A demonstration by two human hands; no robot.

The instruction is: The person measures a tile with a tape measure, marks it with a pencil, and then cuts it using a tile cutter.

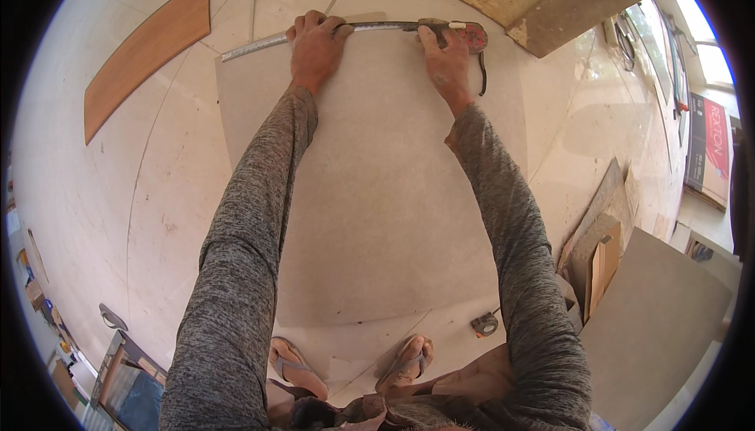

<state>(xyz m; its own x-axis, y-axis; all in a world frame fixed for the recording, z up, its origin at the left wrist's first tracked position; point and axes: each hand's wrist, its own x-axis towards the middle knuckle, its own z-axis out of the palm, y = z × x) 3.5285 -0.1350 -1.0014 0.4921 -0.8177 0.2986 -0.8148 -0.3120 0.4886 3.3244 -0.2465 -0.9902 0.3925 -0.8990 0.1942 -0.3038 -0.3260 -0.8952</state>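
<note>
Stretching a tape measure (346, 31) along the far edge of a grey tile (377, 195) on the floor.
Head view: left hand (314, 46) presses the blade flat, fingers curled over; right hand (447, 57) apparently grips the red case (470, 35).

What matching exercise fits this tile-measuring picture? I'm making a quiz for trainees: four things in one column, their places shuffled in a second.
Things:
1. left hand
2. right hand
3. wooden plank
4. grey tile

Places:
A. flat on the floor under both hands
B. on the red tape measure case, at the tile's far edge
C. lying apart on the floor, far left
D. pressing the metal tape blade onto the tile's far edge

Pairs: 1-D, 2-B, 3-C, 4-A
</note>
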